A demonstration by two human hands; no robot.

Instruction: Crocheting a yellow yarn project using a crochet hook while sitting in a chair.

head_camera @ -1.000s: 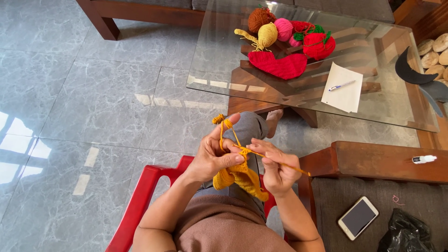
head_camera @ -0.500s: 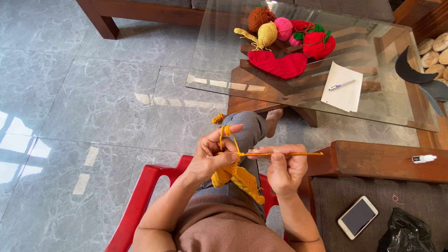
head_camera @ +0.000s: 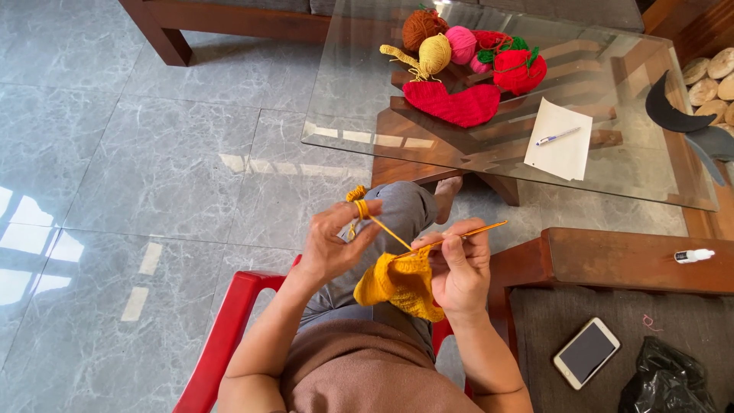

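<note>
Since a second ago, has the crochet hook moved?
Yes. The crochet hook in the right hand has swung from pointing down-right to pointing up-right, toward the glass table; its tip sits in the yellow piece.

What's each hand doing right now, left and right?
Left hand: closed, yellow yarn strand wound over its forefinger, pulled taut.
Right hand: closed on the crochet hook and yellow crocheted piece.

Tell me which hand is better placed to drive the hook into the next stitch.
Right. The right hand grips the hook with its tip at the yellow piece. The left hand has yarn wound on a finger.
</note>
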